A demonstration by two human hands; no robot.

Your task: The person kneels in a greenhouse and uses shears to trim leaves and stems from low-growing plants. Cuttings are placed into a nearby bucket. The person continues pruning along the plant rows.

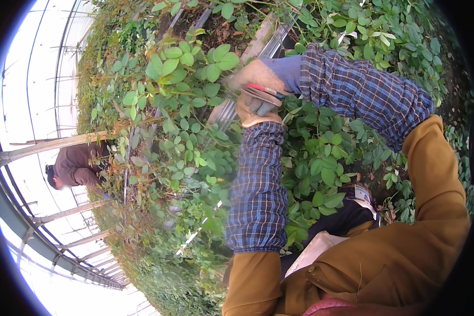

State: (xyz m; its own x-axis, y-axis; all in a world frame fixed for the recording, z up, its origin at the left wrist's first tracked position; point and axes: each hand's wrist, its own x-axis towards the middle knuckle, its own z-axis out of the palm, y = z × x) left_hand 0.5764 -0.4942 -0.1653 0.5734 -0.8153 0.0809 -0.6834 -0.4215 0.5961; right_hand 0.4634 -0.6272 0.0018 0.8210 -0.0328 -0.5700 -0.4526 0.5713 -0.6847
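My right hand [262, 76], in a pale glove with a purple-blue knit cuff, is closed around a red-handled hand tool [262, 87]. Its working end is hidden and the hand is slightly blurred. Just below, almost touching it, my left hand [258, 108] wears a tan glove with grey on the fingers. Those fingers are curled, and whether they grip anything cannot be made out. Both hands are among leafy stems that look like rose bushes [185, 59]. Checked sleeve covers [256, 189] reach from the gloves over my brown jacket sleeves.
A metal rail [276, 39] runs beside a pale board behind my hands. Dense foliage [328, 158] surrounds my arms. At the left, another person [79, 166] bends over plants near a sloping post [63, 144]. A pale cloth or bag [312, 251] bearing writing lies by my body.
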